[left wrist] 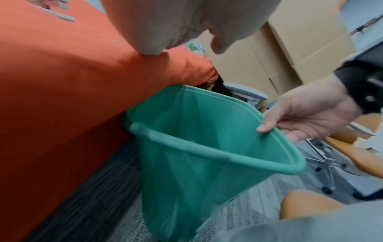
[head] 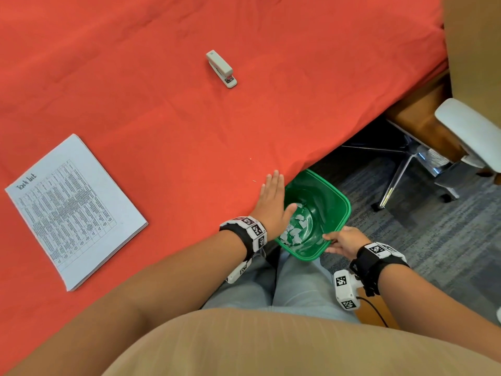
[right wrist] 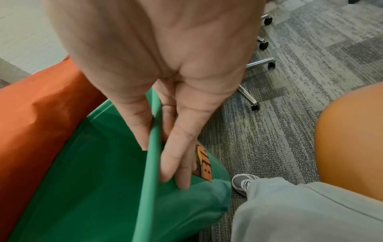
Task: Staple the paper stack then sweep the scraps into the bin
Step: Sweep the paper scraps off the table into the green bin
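A green bin [head: 336,210] hangs just below the table's near edge, against the red cloth [head: 162,118]. White paper scraps [head: 294,227] lie in its bottom. My right hand [head: 343,241] pinches the bin's near rim [right wrist: 154,144], thumb inside, fingers [right wrist: 180,157] outside. My left hand [head: 271,202] lies flat with straight fingers at the table edge, its thumb over the bin's mouth. The paper stack [head: 73,210], printed with a table, lies on the cloth at the left. A grey stapler [head: 221,68] sits farther back in the middle.
An office chair [head: 458,126] with a chrome star base [head: 401,169] stands on the grey carpet to the right. A cardboard wall [head: 474,50] rises at the far right. My legs in light trousers [head: 284,289] are under the table edge.
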The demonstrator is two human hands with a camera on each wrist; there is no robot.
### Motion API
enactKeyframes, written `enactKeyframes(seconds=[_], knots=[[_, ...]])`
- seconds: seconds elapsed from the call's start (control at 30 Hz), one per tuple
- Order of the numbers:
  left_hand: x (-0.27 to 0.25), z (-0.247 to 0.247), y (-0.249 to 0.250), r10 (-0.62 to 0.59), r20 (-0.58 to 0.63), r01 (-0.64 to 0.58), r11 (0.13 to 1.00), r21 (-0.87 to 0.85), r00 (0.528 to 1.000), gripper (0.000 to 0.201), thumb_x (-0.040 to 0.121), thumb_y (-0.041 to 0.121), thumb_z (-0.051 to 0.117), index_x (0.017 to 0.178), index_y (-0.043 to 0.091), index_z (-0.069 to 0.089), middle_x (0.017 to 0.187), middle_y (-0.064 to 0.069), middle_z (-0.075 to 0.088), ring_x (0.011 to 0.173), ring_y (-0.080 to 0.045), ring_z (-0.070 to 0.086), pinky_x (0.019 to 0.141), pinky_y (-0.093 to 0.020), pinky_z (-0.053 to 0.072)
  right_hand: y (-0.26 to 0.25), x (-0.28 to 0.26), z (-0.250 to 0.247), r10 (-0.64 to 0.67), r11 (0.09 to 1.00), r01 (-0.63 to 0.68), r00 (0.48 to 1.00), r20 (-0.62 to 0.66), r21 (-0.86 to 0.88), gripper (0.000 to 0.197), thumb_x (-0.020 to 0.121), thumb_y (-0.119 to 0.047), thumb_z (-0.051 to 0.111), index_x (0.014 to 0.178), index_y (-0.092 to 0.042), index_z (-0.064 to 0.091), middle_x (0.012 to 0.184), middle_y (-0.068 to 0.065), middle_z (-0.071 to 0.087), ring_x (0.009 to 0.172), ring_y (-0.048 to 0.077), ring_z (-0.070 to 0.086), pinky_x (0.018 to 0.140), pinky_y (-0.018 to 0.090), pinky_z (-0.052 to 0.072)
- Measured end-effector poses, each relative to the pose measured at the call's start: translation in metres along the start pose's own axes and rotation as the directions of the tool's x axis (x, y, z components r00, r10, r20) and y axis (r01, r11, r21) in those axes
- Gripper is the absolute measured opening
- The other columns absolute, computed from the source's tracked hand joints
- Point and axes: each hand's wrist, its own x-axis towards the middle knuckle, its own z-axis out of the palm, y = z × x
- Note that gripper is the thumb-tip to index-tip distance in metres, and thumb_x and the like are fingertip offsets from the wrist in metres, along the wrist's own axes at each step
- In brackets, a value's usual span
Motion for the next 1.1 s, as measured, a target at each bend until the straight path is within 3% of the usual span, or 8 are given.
enactKeyframes(seconds=[0.1,0.2,0.37,0.5,0.67,0.83,0.97,1.1], knots=[[-0.003,-0.001,0.012,0.150,0.084,-0.140,0.984,-0.114,0.985,0.066,0.102,0.030,0.032,0.151,0.006,-0.004,0.160,-0.008,-0.012,0.148,-0.017,-0.010,0.123,-0.035,0.002,0.001,-0.001,0.000,0.004,1.000,-0.004,1.000,0.008,0.011,0.035,0.088,0.011,0.053,0.122,0.009,0.048,0.104,0.025,0.063,0.078,0.029,0.066,0.045,0.026,0.055],[-0.003,-0.010,0.012,0.178,0.003,-0.178,0.983,-0.056,0.984,0.061,0.103,0.029,0.028,0.152,0.010,-0.002,0.161,-0.006,-0.008,0.148,-0.015,-0.008,0.122,-0.031,0.002,0.000,-0.001,0.000,0.004,1.000,-0.004,1.000,0.005,0.019,0.032,0.088,0.011,0.053,0.120,0.007,0.050,0.110,0.027,0.062,0.079,0.029,0.065,0.046,0.026,0.056],[0.023,-0.037,-0.025,-0.113,-0.238,0.122,0.992,0.025,0.965,0.068,0.100,0.040,0.029,0.151,0.009,-0.002,0.160,-0.009,-0.009,0.148,-0.022,-0.008,0.120,-0.035,0.000,-0.002,-0.004,-0.001,0.005,1.000,-0.006,1.000,0.015,0.029,0.024,0.088,0.010,0.053,0.111,0.004,0.051,0.096,0.023,0.064,0.079,0.030,0.064,0.045,0.027,0.056],[0.035,-0.050,-0.050,-0.209,-0.158,0.226,0.969,0.100,0.965,0.074,0.099,0.046,0.029,0.150,0.005,-0.004,0.159,-0.014,-0.013,0.148,-0.028,-0.010,0.120,-0.037,-0.003,-0.004,-0.007,0.000,0.003,0.999,-0.004,1.000,0.020,0.040,0.013,0.089,0.012,0.051,0.097,0.001,0.051,0.091,0.021,0.063,0.077,0.029,0.063,0.043,0.026,0.055],[0.004,-0.024,-0.027,-0.013,0.018,0.010,0.986,0.164,1.000,0.076,0.098,0.048,0.030,0.150,0.010,-0.009,0.157,-0.009,-0.021,0.145,-0.023,-0.017,0.121,-0.040,-0.001,-0.004,-0.004,-0.001,-0.001,0.999,0.000,1.000,0.022,0.051,0.013,0.089,0.013,0.050,0.094,0.001,0.052,0.094,0.022,0.062,0.073,0.030,0.065,0.043,0.027,0.055],[-0.010,-0.008,0.004,0.197,0.188,-0.202,0.979,0.006,0.962,0.069,0.101,0.039,0.030,0.151,0.009,-0.007,0.159,-0.007,-0.017,0.147,-0.018,-0.014,0.123,-0.038,0.003,-0.003,-0.002,-0.001,-0.016,0.999,0.016,1.000,0.009,0.050,0.026,0.088,0.012,0.051,0.113,0.004,0.051,0.104,0.026,0.061,0.066,0.027,0.068,0.043,0.026,0.054],[0.005,-0.023,-0.006,0.018,-0.101,-0.009,0.996,0.092,0.995,0.068,0.100,0.042,0.028,0.151,0.013,-0.006,0.158,-0.006,-0.017,0.146,-0.020,-0.014,0.120,-0.036,-0.001,-0.005,-0.005,-0.003,-0.001,0.999,0.001,1.000,0.010,0.039,0.015,0.088,0.012,0.051,0.100,0.003,0.052,0.098,0.025,0.061,0.076,0.031,0.063,0.042,0.026,0.055],[0.030,-0.039,-0.028,-0.148,-0.138,0.166,0.978,0.130,0.979,0.075,0.098,0.049,0.026,0.150,0.005,-0.006,0.158,-0.014,-0.016,0.147,-0.027,-0.012,0.121,-0.038,-0.001,-0.006,-0.005,-0.003,-0.005,0.999,0.005,1.000,0.004,0.033,0.012,0.089,0.012,0.051,0.096,0.003,0.052,0.090,0.021,0.062,0.078,0.031,0.062,0.043,0.026,0.055]])
